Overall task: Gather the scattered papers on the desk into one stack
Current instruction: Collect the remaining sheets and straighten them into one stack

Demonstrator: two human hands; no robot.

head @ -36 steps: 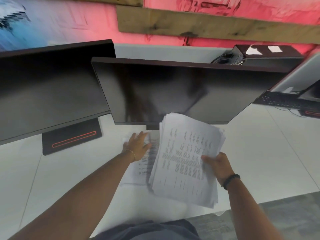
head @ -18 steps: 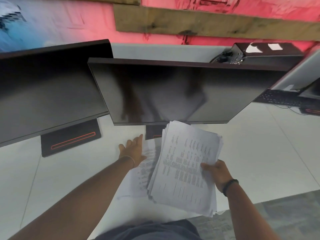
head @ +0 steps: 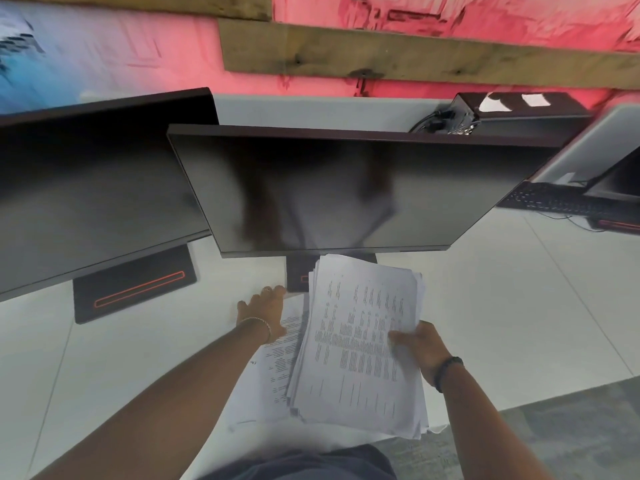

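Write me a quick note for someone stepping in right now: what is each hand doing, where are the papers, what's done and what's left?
Right hand: grips the paper stack by its right edge, held above the desk in front of the middle monitor.
Left hand: fingers straight, pressing flat on a loose sheet that lies on the desk, partly under the stack.
Done: most papers are already in the stack.
Left: pick up the loose sheet, add it to the stack, and square the uneven edges.
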